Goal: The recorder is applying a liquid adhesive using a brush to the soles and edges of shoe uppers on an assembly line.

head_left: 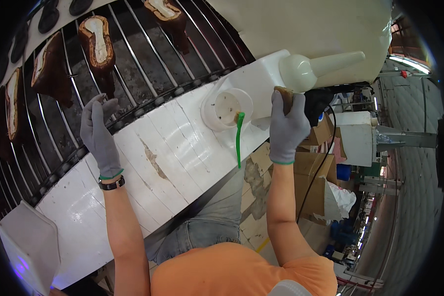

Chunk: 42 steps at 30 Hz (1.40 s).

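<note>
My left hand (97, 130), in a grey glove with a green cuff, hovers at the edge of a conveyor of metal bars. Its fingers are slightly bent and apart, with nothing visible in them. Just beyond the fingertips lies the narrow end of a brown shoe upper (97, 47), its pale sole side facing up. On the right, my gloved right hand (287, 130) grips a small brown piece (284, 95) between thumb and fingers; its kind cannot be made out. Right behind that piece is a cream rounded form with a tapering spout-like end (301, 71).
A white tub (227, 109) with a green-handled brush (239, 140) stands on the white worn ledge (167, 163). More brown uppers (52, 69) rest on the conveyor bars. A pale bin (29, 246) is at lower left. Cardboard boxes (313, 182) and a black cable (325, 165) are at right.
</note>
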{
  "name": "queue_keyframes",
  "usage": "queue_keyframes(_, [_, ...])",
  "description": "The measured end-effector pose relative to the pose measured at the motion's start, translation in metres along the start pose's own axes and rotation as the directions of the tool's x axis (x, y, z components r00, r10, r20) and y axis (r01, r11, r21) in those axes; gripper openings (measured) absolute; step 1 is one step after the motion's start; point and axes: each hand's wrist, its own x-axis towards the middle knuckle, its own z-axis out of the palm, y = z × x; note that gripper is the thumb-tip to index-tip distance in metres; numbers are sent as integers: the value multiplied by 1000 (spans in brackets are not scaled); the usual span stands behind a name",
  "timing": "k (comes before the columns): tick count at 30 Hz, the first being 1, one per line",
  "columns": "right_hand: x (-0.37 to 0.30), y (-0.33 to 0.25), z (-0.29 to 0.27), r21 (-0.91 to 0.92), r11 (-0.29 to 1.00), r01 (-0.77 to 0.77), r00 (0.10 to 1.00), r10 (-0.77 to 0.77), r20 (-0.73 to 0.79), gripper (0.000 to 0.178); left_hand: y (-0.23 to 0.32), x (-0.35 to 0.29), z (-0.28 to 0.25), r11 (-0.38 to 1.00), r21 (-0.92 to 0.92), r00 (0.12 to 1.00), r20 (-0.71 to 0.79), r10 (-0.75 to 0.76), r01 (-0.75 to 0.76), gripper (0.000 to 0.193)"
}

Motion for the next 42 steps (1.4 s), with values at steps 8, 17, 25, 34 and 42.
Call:
queue_keyframes(8, [1, 1, -5, 72, 996, -54, 997, 57, -43, 20, -2, 1, -4, 997, -51, 998, 9, -58, 59, 33])
queue_keyframes(17, [0, 8, -31, -100, 995, 27, 984, -9, 177, 28, -2, 2, -5, 994, -80, 997, 15, -72, 73, 32])
queue_keyframes(25, [76, -2, -11, -166, 878, 448, 838, -348, 420, 27, 0, 1, -2, 997, -69, 999, 1, -33, 33, 31])
queue_keyframes(34, [61, 1, -44, -200, 962, 187, 838, -50, 543, 28, -2, 3, -3, 994, -79, 997, 1, -71, 71, 31])
queue_keyframes(42, [75, -4, -7, -167, 954, 249, 880, -151, 450, 28, -1, 3, -3, 994, -75, 996, 15, -83, 84, 31])
